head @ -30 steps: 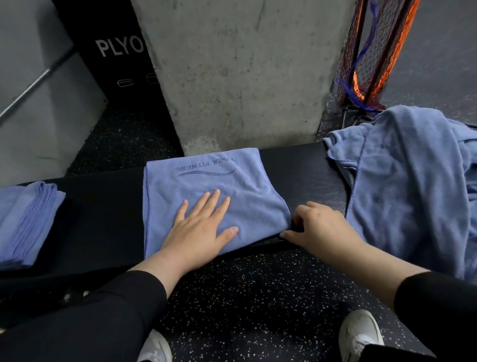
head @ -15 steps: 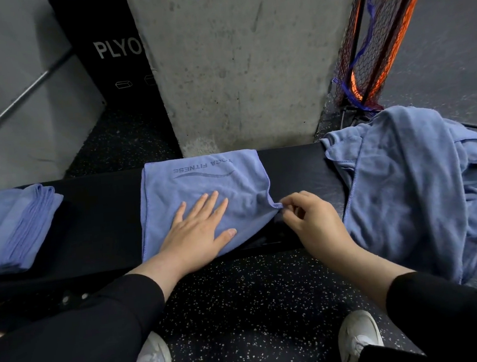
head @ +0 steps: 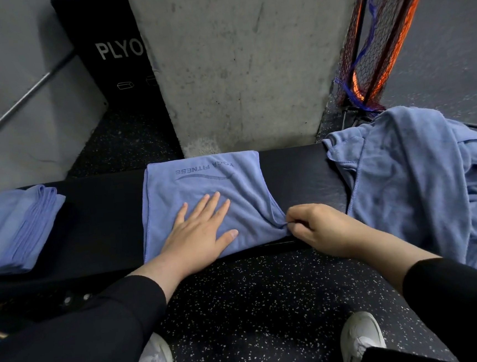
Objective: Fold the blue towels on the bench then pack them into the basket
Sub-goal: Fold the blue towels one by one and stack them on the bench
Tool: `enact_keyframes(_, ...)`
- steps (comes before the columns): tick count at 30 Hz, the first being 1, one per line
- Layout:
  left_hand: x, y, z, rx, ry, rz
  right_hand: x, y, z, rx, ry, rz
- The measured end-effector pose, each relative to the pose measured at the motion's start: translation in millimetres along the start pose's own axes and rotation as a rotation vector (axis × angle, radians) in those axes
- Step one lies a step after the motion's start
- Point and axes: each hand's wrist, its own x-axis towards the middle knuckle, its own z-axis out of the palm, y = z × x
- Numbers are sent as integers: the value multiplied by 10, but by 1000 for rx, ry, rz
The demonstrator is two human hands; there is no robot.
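Observation:
A partly folded blue towel point(head: 202, 181) with printed lettering lies across the middle of the black bench point(head: 105, 221). My left hand point(head: 198, 233) presses flat on its near half, fingers straight. My right hand point(head: 313, 226) pinches the towel's near right corner just above the bench's front edge. A stack of folded blue towels point(head: 16, 229) sits at the bench's left end. A heap of unfolded blue towels point(head: 421, 179) drapes over the right end. No basket is in view.
A concrete pillar point(head: 244, 64) stands right behind the bench. A black plyo box point(head: 114, 56) leans behind it on the left, and a red and orange net point(head: 377, 38) hangs at the right. My white shoes point(head: 361, 340) stand on speckled rubber floor.
My right hand took hold of the towel's near right corner, lifted it inward, then drew it back toward the bench's front edge. My left hand stayed pressed on the towel.

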Motion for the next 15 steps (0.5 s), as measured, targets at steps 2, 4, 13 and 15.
enact_keyframes(2,0,-1,2,-1,2,0,14,11,56,-37,5,18)
enact_keyframes(4,3,-4,6,3,-6,-2,25,8,82,-21,26,30)
enact_keyframes(13,9,-13,-2,-3,-30,0,29,134,-20,-63,4,299)
enact_keyframes(15,3,-17,-21,-47,-36,2,35,112,5,-160,133,183)
